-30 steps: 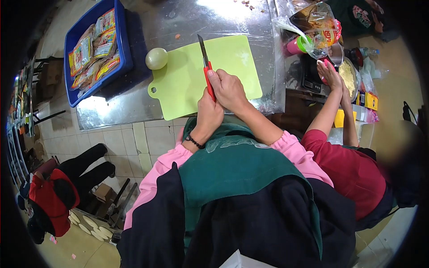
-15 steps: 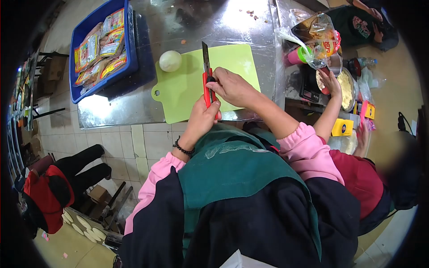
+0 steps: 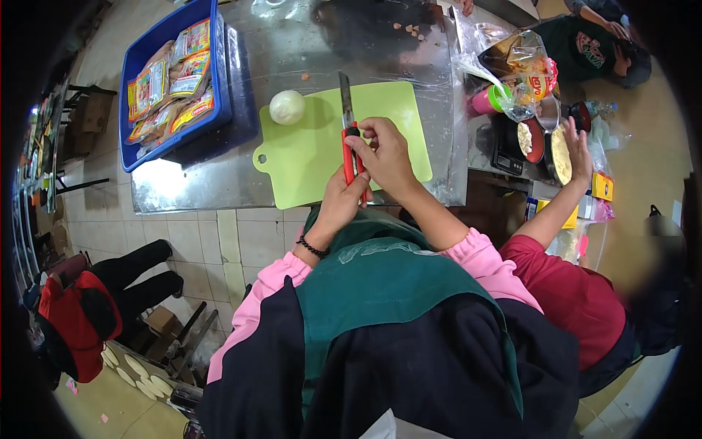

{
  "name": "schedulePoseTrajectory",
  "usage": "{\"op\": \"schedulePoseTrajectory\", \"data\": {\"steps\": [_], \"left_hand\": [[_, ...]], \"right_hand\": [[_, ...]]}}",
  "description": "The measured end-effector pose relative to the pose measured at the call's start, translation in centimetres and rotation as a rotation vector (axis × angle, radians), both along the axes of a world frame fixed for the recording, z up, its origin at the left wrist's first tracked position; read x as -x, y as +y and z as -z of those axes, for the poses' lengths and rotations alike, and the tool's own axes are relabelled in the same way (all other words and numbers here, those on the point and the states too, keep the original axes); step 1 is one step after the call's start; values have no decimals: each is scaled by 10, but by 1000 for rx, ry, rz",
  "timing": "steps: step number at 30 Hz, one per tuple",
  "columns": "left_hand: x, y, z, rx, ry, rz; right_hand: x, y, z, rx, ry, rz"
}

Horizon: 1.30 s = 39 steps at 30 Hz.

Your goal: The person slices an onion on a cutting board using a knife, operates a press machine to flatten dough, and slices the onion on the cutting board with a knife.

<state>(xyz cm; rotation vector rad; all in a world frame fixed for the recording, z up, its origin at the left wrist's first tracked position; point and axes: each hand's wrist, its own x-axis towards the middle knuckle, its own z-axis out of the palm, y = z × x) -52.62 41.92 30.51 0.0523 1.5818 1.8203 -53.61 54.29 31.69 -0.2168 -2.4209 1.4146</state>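
Note:
A red utility knife (image 3: 348, 155) with its long blade out is held over the light green cutting board (image 3: 311, 164). My left hand (image 3: 342, 199) is closed round the lower end of its handle. My right hand (image 3: 387, 155) is closed at the upper handle, its thumb and fingers by the black slider (image 3: 352, 132). A peeled white onion (image 3: 287, 107) sits at the board's upper left edge, apart from both hands.
A blue crate (image 3: 221, 80) of packaged food stands left on the metal table (image 3: 281, 44). At right, a co-worker's hand (image 3: 578, 155) is near a red bowl (image 3: 537, 139) and a scale (image 3: 506, 159). Small scraps (image 3: 409, 29) lie at the back.
My right hand has shifted slightly right along the utility knife, its fingers less wrapped over the handle. The co-worker's hand has lifted from the red bowl and moved right. The view has shifted slightly.

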Motion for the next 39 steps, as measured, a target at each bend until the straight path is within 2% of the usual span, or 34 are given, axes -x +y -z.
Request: {"op": "schedulePoseTrajectory", "data": {"steps": [2,4,7,9,14,16,19,21,23,25,26,27,28,29,30,32,33,34,35,37,38,39], "left_hand": [[-2,1,2,-80,-30,32],[2,-1,-4,-35,-36,69],[-2,-4,-4,14,-51,100],[-6,-3,-1,16,-57,99],[-10,1,2,160,130,42],[-12,4,5,180,181,10],[-17,7,12,200,259,-33],[-17,9,15,201,292,-51],[-19,8,16,100,72,-78],[-16,7,15,72,34,-79],[-15,6,15,42,-12,-75],[-16,4,12,46,-9,-84],[-18,0,8,86,39,62],[-18,-3,6,128,87,210],[-14,-7,7,136,90,208],[1,-22,13,293,198,350],[16,-28,-11,444,278,202],[28,-34,1,393,350,-78],[50,-44,14,592,526,-177],[99,-65,36,673,819,-224],[120,-69,45,659,826,-207],[141,-71,52,666,976,-117]], "right_hand": [[-3,2,-2,-10,67,-30],[-5,10,-10,-211,93,-164],[-6,18,-7,-194,17,-207],[-7,13,-6,-176,28,-172],[-7,-1,0,-120,10,-59],[-7,-4,-1,-28,-103,1],[-7,-6,2,19,-110,45],[-7,-2,2,31,-166,5],[-11,-4,8,43,-224,-40],[-17,-10,22,247,-298,60],[-16,-7,27,247,-295,49],[-17,-2,30,604,-442,-72],[-17,3,33,962,-586,-196],[-15,9,39,888,-685,-218],[-15,12,41,895,-682,-225],[-15,16,43,1099,-580,-153],[-15,16,40,1156,-527,-109],[-14,18,36,1165,-519,-102],[-15,20,31,1141,-553,-71],[-18,20,30,1109,-600,-19],[-21,19,28,1111,-587,0],[-26,16,25,1098,-575,14]]}}
